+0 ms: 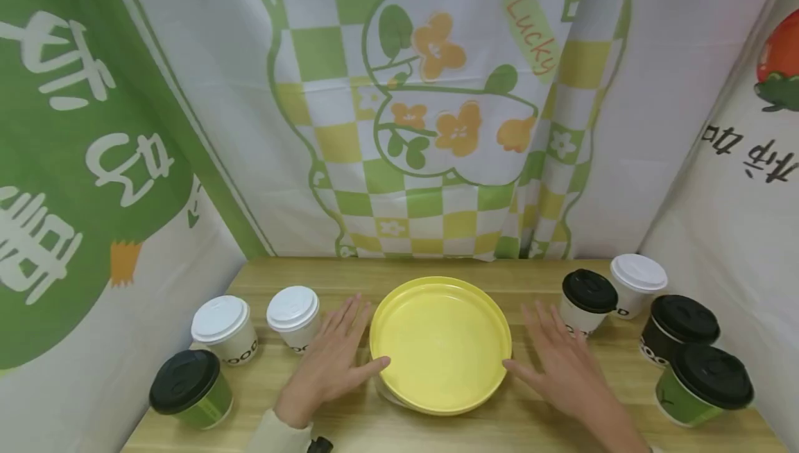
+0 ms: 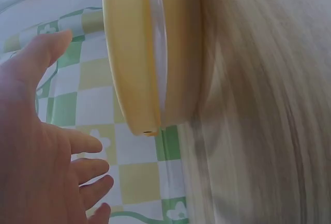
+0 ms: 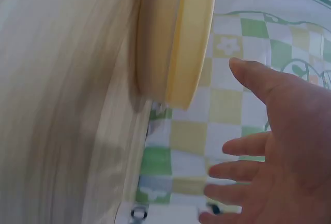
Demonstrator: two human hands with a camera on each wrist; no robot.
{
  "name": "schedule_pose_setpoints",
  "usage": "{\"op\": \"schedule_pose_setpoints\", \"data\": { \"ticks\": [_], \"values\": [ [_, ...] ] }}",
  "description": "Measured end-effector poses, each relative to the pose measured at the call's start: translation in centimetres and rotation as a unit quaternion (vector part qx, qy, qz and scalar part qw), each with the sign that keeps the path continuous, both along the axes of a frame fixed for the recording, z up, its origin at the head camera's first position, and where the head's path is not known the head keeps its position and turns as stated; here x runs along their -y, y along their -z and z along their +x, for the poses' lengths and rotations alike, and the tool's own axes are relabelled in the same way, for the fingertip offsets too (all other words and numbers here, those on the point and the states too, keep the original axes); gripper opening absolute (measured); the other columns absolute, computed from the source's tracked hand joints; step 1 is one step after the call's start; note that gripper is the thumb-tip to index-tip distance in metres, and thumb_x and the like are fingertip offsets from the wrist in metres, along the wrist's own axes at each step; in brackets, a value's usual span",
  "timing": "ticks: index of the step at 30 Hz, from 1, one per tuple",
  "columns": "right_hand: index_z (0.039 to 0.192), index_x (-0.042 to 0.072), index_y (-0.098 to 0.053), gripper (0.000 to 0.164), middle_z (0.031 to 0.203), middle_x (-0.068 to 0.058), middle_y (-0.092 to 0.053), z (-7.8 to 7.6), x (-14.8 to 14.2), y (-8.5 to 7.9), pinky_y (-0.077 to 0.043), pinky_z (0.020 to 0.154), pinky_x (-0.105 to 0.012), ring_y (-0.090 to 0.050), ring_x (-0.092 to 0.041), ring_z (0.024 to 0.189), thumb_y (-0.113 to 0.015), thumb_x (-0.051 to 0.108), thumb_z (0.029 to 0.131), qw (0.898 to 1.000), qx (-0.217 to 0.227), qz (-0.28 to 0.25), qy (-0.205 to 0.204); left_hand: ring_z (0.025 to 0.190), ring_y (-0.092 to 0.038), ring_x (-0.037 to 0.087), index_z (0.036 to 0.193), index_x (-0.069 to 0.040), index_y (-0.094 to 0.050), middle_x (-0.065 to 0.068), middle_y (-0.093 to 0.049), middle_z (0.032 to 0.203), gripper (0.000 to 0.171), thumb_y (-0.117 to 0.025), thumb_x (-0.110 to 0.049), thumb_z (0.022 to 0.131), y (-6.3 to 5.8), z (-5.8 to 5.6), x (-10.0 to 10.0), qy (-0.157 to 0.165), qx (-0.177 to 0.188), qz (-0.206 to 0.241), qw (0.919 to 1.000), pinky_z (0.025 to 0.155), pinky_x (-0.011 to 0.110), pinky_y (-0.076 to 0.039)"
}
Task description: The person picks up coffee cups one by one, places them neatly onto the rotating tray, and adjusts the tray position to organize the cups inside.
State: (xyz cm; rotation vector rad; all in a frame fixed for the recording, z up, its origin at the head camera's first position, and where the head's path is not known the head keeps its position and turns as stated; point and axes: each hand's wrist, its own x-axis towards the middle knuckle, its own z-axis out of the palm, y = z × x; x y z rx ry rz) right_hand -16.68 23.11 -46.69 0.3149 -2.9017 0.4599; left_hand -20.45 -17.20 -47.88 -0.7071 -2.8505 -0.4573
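Note:
A round yellow lidded container [image 1: 440, 345] with a raised rim sits on the wooden table between my two hands. From the side, its yellow lid [image 2: 126, 53] shows above a paler lower body [image 2: 183, 53], with a thin white band between them. To its left is my left hand [image 1: 333, 359], fingers straight and thumb spread toward the rim. My right hand [image 1: 558, 363] mirrors it on the other side. Both wrist views show a gap between each hand and the container; neither hand holds anything.
Left of my left hand stand two white-lidded cups [image 1: 293, 311] [image 1: 220, 321] and a green cup with a black lid [image 1: 187, 387]. Several lidded cups, including a white one with a black lid [image 1: 587, 297], stand at the right. Printed curtains [image 1: 437, 217] enclose the wooden table [image 1: 349, 432].

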Motion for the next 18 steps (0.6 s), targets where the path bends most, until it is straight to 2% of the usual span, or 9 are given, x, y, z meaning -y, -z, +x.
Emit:
{"op": "schedule_pose_setpoints", "data": {
  "ticks": [3, 6, 11, 15, 18],
  "values": [
    [0.163, -0.001, -0.034, 0.097, 0.167, -0.031, -0.034, 0.8, -1.2, -0.3, -0.03, 0.119, -0.078, -0.034, -0.055, 0.153, -0.067, 0.063, 0.097, 0.998, 0.044, -0.045, 0.016, 0.163, -0.021, 0.041, 0.168, -0.005, -0.023, 0.018, -0.013, 0.177, 0.1, -0.059, -0.067, 0.098, -0.2, -0.1, 0.0, 0.009, 0.018, 0.0, 0.9998, 0.127, 0.069, -0.029],
    [0.158, -0.007, -0.039, 0.095, 0.159, -0.037, -0.043, 1.2, -3.1, -0.5, -0.041, 0.115, -0.073, -0.043, -0.058, 0.145, -0.065, 0.063, 0.098, 0.991, 0.098, -0.08, 0.049, 0.165, -0.018, 0.038, 0.169, -0.005, -0.016, 0.016, -0.009, 0.177, 0.104, -0.06, -0.067, 0.098, -0.2, 0.1, 0.1, 0.011, 0.049, -0.003, 0.9987, 0.13, 0.065, -0.027],
    [0.151, -0.022, -0.037, 0.101, 0.15, -0.047, -0.044, 0.6, -6.8, -0.4, -0.047, 0.107, -0.073, -0.046, -0.065, 0.137, -0.058, 0.064, 0.102, 0.978, 0.161, -0.08, 0.105, 0.165, -0.016, 0.035, 0.169, -0.003, -0.013, 0.017, -0.008, 0.178, 0.108, -0.056, -0.072, 0.097, -0.3, 0.1, -0.1, 0.03, 0.08, -0.005, 0.9964, 0.133, 0.057, -0.023],
    [0.149, -0.03, -0.026, 0.11, 0.149, -0.052, -0.035, -0.5, -8.8, 0.0, -0.043, 0.11, -0.075, -0.041, -0.068, 0.138, -0.057, 0.064, 0.102, 0.971, 0.172, -0.1, 0.132, 0.165, -0.017, 0.036, 0.168, -0.001, -0.012, 0.017, -0.005, 0.178, 0.113, -0.056, -0.076, 0.095, -0.3, 0.0, -0.5, 0.044, 0.094, -0.007, 0.9946, 0.133, 0.057, -0.024],
    [0.154, -0.025, -0.021, 0.115, 0.152, -0.051, -0.033, -1.3, -9.4, 0.2, -0.042, 0.11, -0.077, -0.038, -0.069, 0.14, -0.06, 0.067, 0.098, 0.967, 0.161, -0.127, 0.152, 0.165, -0.016, 0.039, 0.168, 0.002, -0.012, 0.018, -0.003, 0.177, 0.118, -0.057, -0.078, 0.093, -0.1, 0.0, -0.7, 0.052, 0.102, -0.011, 0.9933, 0.132, 0.059, -0.024]
  ]
}}
